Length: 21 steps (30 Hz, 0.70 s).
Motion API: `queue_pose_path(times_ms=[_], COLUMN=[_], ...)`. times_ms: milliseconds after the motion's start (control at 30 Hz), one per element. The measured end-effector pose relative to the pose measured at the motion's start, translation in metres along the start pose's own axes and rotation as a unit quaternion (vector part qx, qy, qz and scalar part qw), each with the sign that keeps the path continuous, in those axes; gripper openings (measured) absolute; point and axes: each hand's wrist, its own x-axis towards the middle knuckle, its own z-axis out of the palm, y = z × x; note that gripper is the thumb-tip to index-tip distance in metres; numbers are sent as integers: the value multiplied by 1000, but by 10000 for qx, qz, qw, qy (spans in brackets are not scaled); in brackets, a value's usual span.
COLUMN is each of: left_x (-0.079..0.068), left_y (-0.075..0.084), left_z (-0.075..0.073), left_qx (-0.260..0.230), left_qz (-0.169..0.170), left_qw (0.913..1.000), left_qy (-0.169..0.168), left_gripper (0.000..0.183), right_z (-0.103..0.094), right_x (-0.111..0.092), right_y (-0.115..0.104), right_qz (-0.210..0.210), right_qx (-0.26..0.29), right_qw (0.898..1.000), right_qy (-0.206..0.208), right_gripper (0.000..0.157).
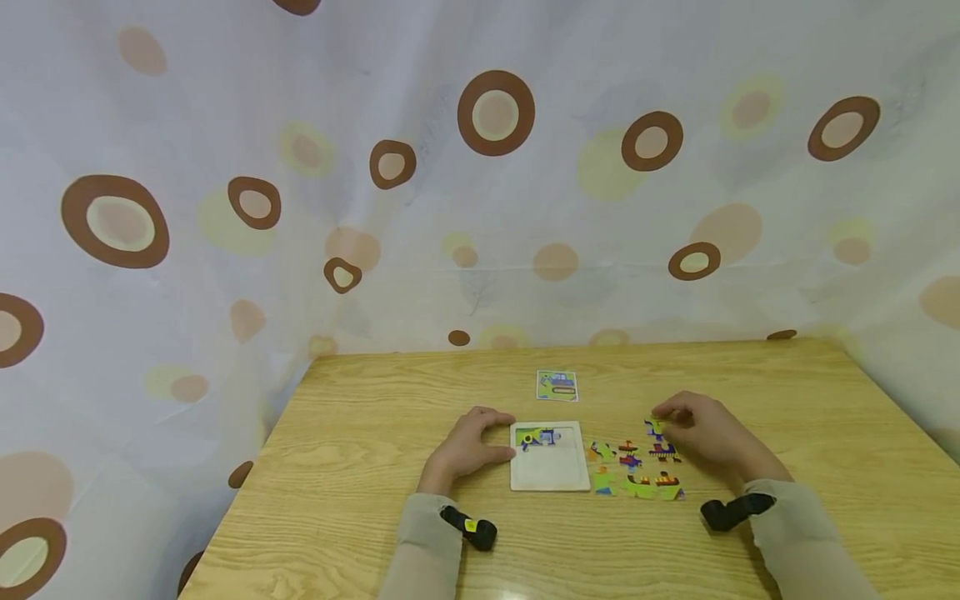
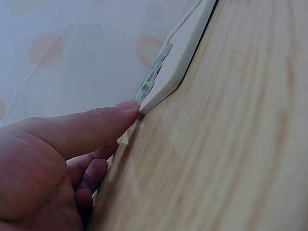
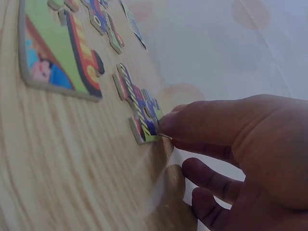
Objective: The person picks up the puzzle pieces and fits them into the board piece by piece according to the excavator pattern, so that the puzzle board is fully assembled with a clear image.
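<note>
Closest to me are two pale sleeves (image 1: pixel 427 533), each with a small black camera (image 1: pixel 471 527) strapped at the wrist. The left hand (image 1: pixel 474 442) is loose, its thumb and pointing finger resting against the side of a square, pale wooden tray (image 1: pixel 551 471). The right hand (image 1: pixel 708 429) seems to pinch a small green and blue puzzle piece (image 1: pixel 652 428) over on the right.

The tray sits on the yellow-brown wood tabletop (image 1: pixel 360 417) between the hands. I think the puzzle has only just begun: a short green and purple strip (image 1: pixel 536 438) fills its top left part, maybe two pieces joined. The rest of the tray is bare. Many bright, loose puzzle pieces (image 1: pixel 641 487) lie just to its right, so most of the work looks left to do.

Farther back lies a small square picture card (image 1: pixel 557 386), then a white cloth with brown rings (image 1: pixel 420 225).

Some bits are hard to see. The loose pieces sit so close that I can't count them. The right fingers cover part of the pinched piece. The left wrist view shows the strip almost edge-on, and the card's details are too tiny.
</note>
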Motion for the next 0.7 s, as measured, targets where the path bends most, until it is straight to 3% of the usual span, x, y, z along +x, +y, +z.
queue_pose_path(times_ms=[267, 700], left_x=[-2, -1], left_y=[2, 2], left_z=[0, 0], left_qx=[-33, 9], left_qz=[-19, -74], left_qw=[10000, 10000], left_qy=[25, 39], left_gripper=[48, 47], right_z=[-1, 3], right_x=[0, 2], right_y=[-2, 0], right_qz=[-16, 107], right_qx=[152, -140], right_qw=[9997, 9998], right_qy=[-188, 51], right_gripper=[21, 19])
